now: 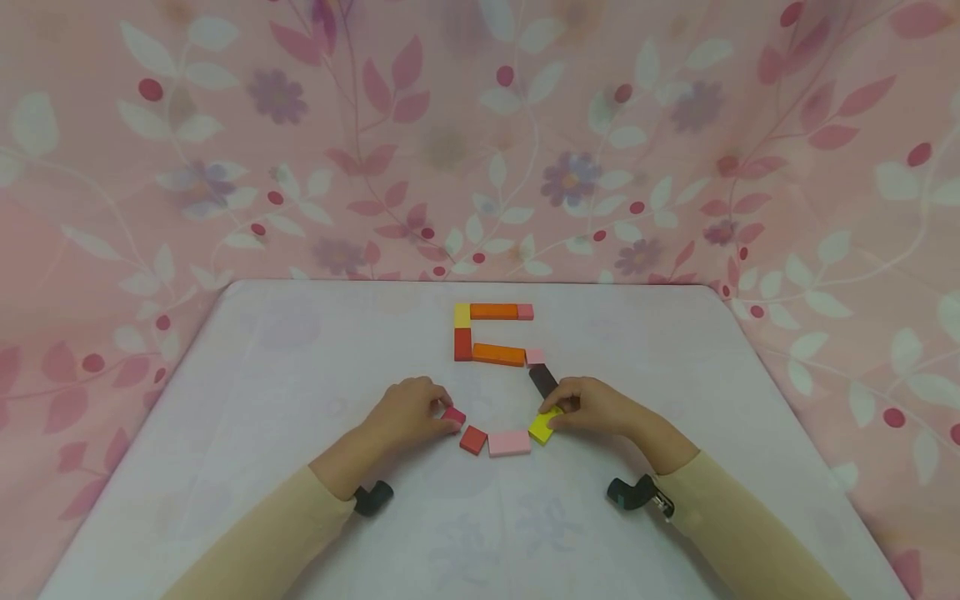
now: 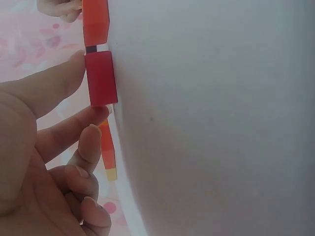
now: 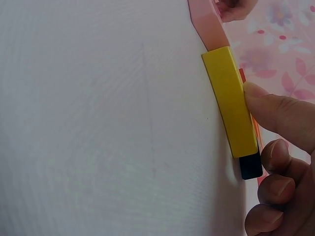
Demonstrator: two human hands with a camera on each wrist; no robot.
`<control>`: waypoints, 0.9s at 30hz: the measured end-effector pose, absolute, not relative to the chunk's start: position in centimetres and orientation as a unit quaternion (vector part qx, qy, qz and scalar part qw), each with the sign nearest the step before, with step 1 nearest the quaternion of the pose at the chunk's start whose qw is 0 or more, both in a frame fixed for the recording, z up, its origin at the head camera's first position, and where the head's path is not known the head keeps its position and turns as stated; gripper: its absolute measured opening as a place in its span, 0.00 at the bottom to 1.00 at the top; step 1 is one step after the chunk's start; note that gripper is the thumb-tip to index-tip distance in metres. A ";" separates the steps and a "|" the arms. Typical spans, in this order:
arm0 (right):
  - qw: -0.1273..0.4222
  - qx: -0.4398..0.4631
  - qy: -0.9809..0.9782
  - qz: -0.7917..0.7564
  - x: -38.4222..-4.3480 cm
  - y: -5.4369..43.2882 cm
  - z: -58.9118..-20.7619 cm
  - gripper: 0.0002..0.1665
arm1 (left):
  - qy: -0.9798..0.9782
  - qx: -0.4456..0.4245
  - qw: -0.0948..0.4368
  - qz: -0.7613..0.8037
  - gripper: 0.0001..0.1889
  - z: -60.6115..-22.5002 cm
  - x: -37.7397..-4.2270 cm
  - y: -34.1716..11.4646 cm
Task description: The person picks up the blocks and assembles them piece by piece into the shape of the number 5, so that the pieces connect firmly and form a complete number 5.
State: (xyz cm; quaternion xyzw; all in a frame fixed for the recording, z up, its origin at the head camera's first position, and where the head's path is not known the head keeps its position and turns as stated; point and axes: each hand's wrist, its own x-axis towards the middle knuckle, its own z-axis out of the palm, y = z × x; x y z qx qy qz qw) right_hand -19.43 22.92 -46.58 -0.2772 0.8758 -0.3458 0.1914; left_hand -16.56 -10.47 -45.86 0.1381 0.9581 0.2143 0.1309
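My left hand [image 1: 408, 408] pinches a small crimson block [image 1: 454, 414] between thumb and forefinger; the left wrist view shows a digit at each end of this crimson block [image 2: 102, 78]. Beside it lies a red block [image 1: 473, 440], then a longer pink block [image 1: 509, 443]. On the other side, my right hand [image 1: 596, 407] holds a bright yellow block [image 1: 542, 427] with thumb and fingertips. One end of the yellow block [image 3: 230, 103] meets the pink block in the right wrist view. A black block [image 1: 543, 382] slants away behind it, partly covered by the right fingers.
Farther back, blocks form an angular line: a small pink one [image 1: 535, 357], an orange one [image 1: 498, 354], a red one [image 1: 462, 344], a pale yellow one [image 1: 462, 316], another orange one [image 1: 494, 311] and a pink end piece [image 1: 526, 312]. A white cloth covers the table [image 1: 225, 400].
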 end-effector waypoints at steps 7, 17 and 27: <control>0.193 -0.276 0.875 -0.348 -19.4 23.0 -46.6 0.10 | 0.954 0.136 0.147 0.223 0.20 -45.7 -16.6 -10.6; 0.191 -0.280 0.873 -0.351 -19.5 23.0 -46.6 0.11 | 0.945 0.168 0.147 0.238 0.18 -45.5 -16.5 -10.6; 0.193 -0.279 0.871 -0.355 -19.5 23.0 -46.7 0.10 | 0.943 0.181 0.147 0.239 0.19 -45.7 -16.5 -10.7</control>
